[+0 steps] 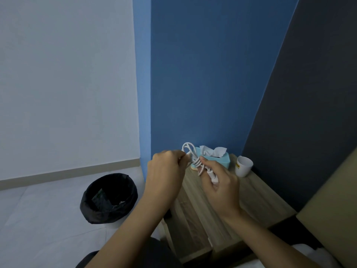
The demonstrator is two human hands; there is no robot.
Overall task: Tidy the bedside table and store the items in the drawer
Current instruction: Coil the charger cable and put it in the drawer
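Both hands hold a coiled white cable (195,160) in the air above the wooden bedside table (201,213). My right hand (220,182) grips the bundle and its white plug end. Pinched in my left hand (166,171) is the loose end of the cable, beside the coil's loops. Behind the hands, a light blue tissue box (218,159) with tissue sticking out stands at the table's back. To its right, a white cup (243,166) leans on the tabletop. No open drawer is visible.
A black-lined waste bin (109,198) stands on the pale floor left of the table. A blue wall rises behind the table, and a dark headboard with a tan bed edge (328,213) borders it on the right.
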